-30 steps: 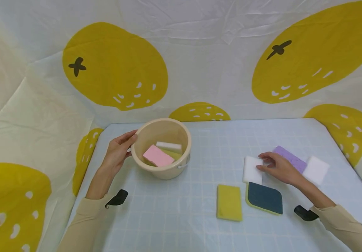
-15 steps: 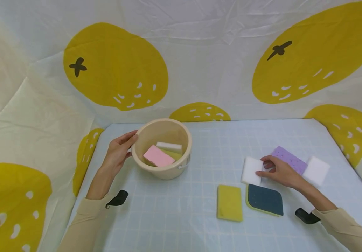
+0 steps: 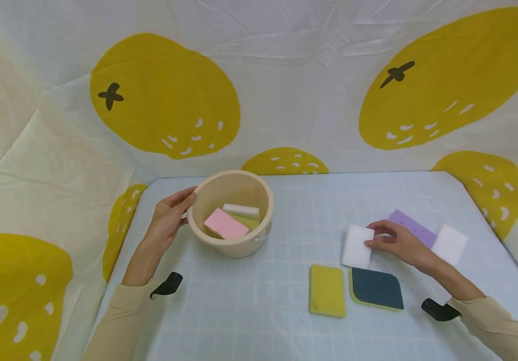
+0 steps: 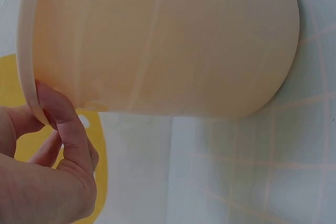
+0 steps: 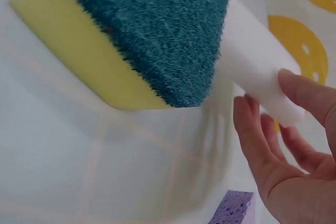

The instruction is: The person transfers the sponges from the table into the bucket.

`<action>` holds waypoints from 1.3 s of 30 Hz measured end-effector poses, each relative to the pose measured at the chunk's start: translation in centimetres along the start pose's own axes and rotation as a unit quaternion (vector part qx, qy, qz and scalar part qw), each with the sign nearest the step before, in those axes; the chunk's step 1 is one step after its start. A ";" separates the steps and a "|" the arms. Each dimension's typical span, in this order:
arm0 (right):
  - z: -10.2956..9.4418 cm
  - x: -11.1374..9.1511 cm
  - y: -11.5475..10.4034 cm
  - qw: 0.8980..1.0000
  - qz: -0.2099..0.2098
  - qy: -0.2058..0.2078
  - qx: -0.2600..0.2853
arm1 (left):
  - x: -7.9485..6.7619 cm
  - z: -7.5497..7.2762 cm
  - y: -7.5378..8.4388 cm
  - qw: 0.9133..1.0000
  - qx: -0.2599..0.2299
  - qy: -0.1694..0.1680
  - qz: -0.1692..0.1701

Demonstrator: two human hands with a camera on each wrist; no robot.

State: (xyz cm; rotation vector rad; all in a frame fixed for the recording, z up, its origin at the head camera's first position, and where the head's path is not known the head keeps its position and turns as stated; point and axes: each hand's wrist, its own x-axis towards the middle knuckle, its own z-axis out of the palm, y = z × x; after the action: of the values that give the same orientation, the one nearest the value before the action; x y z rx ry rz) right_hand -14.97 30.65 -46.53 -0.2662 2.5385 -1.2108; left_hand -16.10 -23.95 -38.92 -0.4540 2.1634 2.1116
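Observation:
On the left of the table, my left hand (image 3: 167,218) pinches the rim of a beige bucket (image 3: 236,249); the left wrist view shows thumb and fingers (image 4: 67,121) on either side of that rim. Inside the bucket lie a pink sponge (image 3: 225,224), a white block (image 3: 241,211) and a yellow-green sponge (image 3: 248,221). To the right, my right hand (image 3: 399,243) holds a white melamine sponge (image 3: 357,246) by its right edge, thumb on top. In the right wrist view this sponge (image 5: 257,61) is tilted, with its near end partly hidden behind the blue-and-yellow scrub sponge (image 5: 152,30).
A yellow sponge (image 3: 327,291) and the scrub sponge lie nearer the front. Beyond my right hand are a purple sponge (image 3: 412,228) and another white sponge (image 3: 450,244). Fruit-printed sheeting (image 3: 295,100) rises behind the light blue table (image 3: 223,311).
My right hand has taken hold of the white sponge, which has shifted slightly left and tilted. The scrub sponge has moved a little. My left hand and the bucket stay put.

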 end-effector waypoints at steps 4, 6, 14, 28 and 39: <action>-0.3 0.1 -0.5 1.000 0.004 -0.014 0.014 | 0.1 0.0 0.0 1.000 0.002 -0.005 0.002; -0.5 0.2 -0.9 1.000 0.001 -0.014 0.014 | 0.1 -0.1 0.0 1.000 -0.001 -0.007 0.006; -1.5 0.9 -2.7 1.000 0.001 -0.006 0.002 | -0.1 -0.2 0.0 1.000 -0.011 -0.009 0.014; -2.5 1.8 -5.5 1.000 0.014 0.001 0.012 | 0.2 -0.1 0.1 1.000 -0.002 -0.003 0.012; -3.0 2.5 -8.0 0.999 -0.006 -0.012 0.041 | 0.1 -0.1 0.1 1.000 0.008 -0.001 0.000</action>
State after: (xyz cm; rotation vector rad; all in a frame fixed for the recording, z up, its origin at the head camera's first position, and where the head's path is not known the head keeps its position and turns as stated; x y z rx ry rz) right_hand -18.15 27.02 -39.01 -0.2761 2.4642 -1.3053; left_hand -16.16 -24.00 -38.87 -0.4504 2.1778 2.0926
